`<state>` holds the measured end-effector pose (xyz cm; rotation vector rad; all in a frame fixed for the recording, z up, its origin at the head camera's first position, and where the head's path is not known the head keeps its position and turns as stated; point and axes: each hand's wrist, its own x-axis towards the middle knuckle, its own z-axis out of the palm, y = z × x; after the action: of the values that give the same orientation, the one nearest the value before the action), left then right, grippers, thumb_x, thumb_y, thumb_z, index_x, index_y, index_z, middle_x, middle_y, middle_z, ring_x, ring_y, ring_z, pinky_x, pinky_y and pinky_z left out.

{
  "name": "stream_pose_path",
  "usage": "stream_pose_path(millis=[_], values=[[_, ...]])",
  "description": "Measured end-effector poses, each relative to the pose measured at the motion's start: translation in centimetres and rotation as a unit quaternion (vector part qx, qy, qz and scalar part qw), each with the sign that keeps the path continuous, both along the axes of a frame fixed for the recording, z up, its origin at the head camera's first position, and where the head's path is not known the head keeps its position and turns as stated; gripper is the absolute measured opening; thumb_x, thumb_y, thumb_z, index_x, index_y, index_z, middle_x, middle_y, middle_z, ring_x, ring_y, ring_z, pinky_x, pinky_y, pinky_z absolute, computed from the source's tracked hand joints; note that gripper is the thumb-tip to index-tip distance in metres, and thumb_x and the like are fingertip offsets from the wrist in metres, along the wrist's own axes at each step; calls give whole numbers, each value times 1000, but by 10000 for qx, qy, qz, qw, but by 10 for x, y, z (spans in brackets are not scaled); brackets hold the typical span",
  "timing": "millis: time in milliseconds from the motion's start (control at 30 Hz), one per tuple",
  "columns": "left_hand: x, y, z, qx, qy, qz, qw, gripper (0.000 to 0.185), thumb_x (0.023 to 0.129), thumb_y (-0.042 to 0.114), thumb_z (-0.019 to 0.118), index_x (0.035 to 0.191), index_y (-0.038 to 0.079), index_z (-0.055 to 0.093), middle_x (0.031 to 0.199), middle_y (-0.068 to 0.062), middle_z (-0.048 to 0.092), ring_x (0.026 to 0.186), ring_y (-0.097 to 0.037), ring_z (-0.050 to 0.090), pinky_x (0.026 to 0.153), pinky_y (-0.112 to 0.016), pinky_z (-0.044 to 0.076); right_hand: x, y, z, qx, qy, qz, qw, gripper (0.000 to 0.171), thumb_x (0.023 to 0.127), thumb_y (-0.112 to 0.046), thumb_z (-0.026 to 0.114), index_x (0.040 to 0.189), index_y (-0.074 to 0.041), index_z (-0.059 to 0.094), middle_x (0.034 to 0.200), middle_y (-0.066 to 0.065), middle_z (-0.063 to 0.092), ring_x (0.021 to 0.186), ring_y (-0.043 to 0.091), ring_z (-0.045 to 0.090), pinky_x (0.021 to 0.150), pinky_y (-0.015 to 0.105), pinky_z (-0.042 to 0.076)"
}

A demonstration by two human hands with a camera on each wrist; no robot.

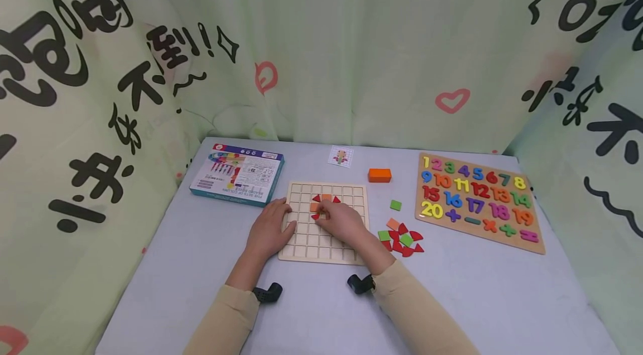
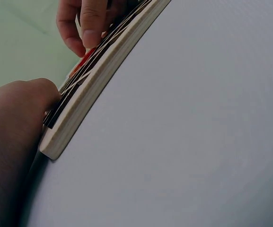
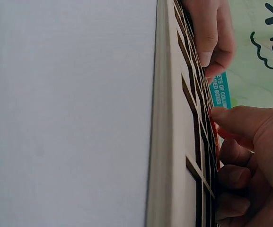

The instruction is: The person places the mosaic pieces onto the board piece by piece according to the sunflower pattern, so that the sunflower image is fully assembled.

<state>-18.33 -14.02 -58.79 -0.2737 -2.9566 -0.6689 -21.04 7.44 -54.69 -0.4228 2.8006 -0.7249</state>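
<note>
Green curtains [image 1: 311, 37] printed with Chinese characters enclose a white table [image 1: 311, 316], where a left hand [image 1: 268, 226] rests, fingers relaxed, at a gridded board's [image 1: 306, 243] edge. On it, a right hand [image 1: 344, 222] bends its fingers to a red piece [image 1: 315, 217], pinch unclear; probably light, stiff and smooth, it suits an edge hold. A box [image 1: 238, 173] reads "FIVE SETS OF COLUMN"; a number board [image 1: 502, 240] shows 1–20.

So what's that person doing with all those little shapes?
Somebody is working on a gridded wooden board. Their left hand rests at its left edge, and their right hand is down among a few red and orange pieces on the grid; I can't tell whether it's pinching one. More red, green and orange pieces lie loose to the board's right.
</note>
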Motion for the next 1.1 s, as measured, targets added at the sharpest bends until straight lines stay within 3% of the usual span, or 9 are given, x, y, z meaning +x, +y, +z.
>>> stream_pose_path(millis=[367,600,900,1100], values=[[0,0,3,76,-47,-43,10000,41,93,40,60,124,14,58,152,-6,45,144,-25,40,119,-44,37,1,-2,-1,50,153,-56,9999,20,91,-33,69,107,-21,67,70,-6,58,64,14,52,54,25,40],[1,0,4,68,-42,-19,10000,42,93,40,61,125,13,59,152,-7,45,144,-26,40,119,-44,37,4,4,5,-67,56,-137,9999,19,92,-32,68,108,-22,67,75,-5,58,69,14,52,58,26,42],[1,2,4,53,-18,8,10000,42,92,40,62,125,13,58,152,-6,46,144,-26,40,119,-43,37,10,42,21,-189,-44,-491,9986,22,93,-32,67,112,-22,67,74,-2,56,69,16,52,58,26,41],[1,1,3,-8,-39,11,10000,42,93,40,61,125,13,58,152,-6,45,144,-25,40,119,-42,37,13,80,27,-254,78,-658,9975,26,93,-31,67,115,-17,66,85,0,60,77,19,53,61,27,45]])
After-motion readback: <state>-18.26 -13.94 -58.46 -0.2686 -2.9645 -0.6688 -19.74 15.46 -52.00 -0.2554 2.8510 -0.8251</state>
